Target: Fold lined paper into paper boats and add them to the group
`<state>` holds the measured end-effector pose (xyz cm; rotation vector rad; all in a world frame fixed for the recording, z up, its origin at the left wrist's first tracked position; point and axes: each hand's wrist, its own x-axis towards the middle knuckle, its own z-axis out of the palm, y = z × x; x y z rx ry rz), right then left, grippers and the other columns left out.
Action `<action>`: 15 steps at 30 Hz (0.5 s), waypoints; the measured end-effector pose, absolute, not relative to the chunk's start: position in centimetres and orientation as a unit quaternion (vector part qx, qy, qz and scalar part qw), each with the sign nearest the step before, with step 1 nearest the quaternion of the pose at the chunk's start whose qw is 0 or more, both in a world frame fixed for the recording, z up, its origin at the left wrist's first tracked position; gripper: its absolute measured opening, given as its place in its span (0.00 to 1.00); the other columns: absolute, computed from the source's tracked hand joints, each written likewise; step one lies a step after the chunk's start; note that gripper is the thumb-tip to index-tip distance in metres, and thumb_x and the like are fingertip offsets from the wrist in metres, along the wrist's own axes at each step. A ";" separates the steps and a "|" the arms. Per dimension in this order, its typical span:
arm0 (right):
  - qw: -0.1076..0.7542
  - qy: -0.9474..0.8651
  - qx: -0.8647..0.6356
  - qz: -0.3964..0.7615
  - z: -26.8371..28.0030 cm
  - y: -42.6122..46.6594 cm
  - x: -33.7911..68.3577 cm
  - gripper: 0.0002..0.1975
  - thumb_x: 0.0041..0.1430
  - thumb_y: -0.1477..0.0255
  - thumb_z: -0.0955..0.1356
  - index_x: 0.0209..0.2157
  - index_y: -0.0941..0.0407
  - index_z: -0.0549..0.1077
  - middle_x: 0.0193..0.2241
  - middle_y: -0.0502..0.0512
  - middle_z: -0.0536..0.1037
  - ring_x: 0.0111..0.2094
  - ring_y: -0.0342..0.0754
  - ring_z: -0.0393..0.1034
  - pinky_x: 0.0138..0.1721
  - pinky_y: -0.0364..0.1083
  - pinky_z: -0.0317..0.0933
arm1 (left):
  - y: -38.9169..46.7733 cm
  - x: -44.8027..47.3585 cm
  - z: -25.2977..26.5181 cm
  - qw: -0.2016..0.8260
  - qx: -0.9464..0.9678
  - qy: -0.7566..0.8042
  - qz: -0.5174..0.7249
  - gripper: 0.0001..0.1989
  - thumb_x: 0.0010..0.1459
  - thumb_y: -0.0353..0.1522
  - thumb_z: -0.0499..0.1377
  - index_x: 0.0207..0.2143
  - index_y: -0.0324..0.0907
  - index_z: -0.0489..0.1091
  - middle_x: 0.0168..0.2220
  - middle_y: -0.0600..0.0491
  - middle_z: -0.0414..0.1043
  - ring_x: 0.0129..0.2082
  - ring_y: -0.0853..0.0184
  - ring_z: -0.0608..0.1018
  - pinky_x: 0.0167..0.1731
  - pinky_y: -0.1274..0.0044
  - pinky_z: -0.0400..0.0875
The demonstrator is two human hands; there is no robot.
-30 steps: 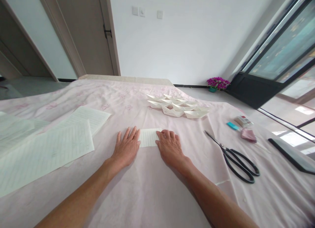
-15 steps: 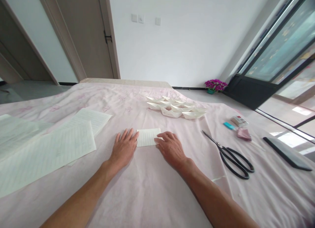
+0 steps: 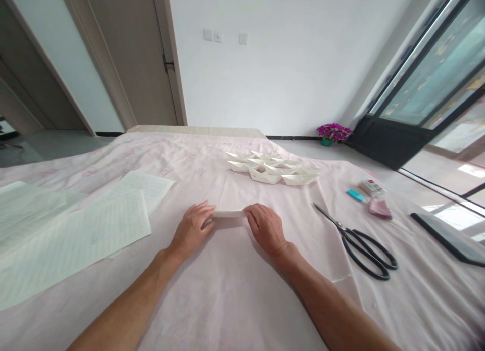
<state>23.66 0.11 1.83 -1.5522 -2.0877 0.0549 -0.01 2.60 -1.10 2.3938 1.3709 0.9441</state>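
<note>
Between my two hands is a small folded sheet of lined paper (image 3: 229, 213), now seen as a narrow white strip. My left hand (image 3: 194, 223) pinches its left end, thumb below and fingers above. At the right end, my right hand (image 3: 266, 227) grips the paper with curled fingers; its thumb is mostly hidden. Beyond the hands, several folded paper boats (image 3: 271, 168) stand close together on the pink cloth (image 3: 227, 290). Loose sheets of lined paper (image 3: 94, 224) lie overlapping to the left of my left hand.
Black-handled scissors (image 3: 356, 245) lie to the right of my right arm, blades pointing away. Past them are a blue eraser (image 3: 355, 195), a small packaged box (image 3: 372, 188), a pink item (image 3: 379, 208) and a dark-edged flat object (image 3: 447, 240). A potted purple plant (image 3: 333, 132) stands by the wall.
The small paper lay flat with its lines showing; now it is tilted or folded up to a thin strip. Both hands went from resting at its sides to gripping its ends.
</note>
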 end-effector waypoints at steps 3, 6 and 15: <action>0.391 -0.695 -0.586 0.146 1.8 0.6 23.6 0.14 0.66 0.67 0.60 0.37 0.55 0.75 0.32 0.52 0.78 0.34 0.45 0.70 0.37 0.43 0.58 | 2.6 0.5 -0.6 0.222 0.727 0.512 0.400 0.13 0.61 0.39 0.56 0.36 0.41 0.75 0.36 0.50 0.79 0.40 0.62 0.78 0.46 0.70 0.71; 0.464 -0.618 -0.572 0.274 1.2 1.4 23.7 0.14 0.63 0.64 0.62 0.39 0.57 0.75 0.30 0.52 0.77 0.30 0.45 0.69 0.32 0.42 0.60 | 2.3 1.0 -0.5 0.351 0.637 0.525 0.442 0.18 0.61 0.43 0.55 0.38 0.38 0.75 0.24 0.55 0.74 0.28 0.66 0.77 0.34 0.76 0.71; 0.358 -0.664 -0.614 0.234 -0.3 2.1 24.4 0.18 0.61 0.67 0.62 0.48 0.57 0.75 0.24 0.48 0.73 0.26 0.43 0.65 0.29 0.42 0.56 | 2.6 1.4 -1.0 0.374 0.605 0.543 0.446 0.22 0.60 0.41 0.53 0.52 0.39 0.73 0.17 0.58 0.69 0.21 0.69 0.73 0.26 0.78 0.67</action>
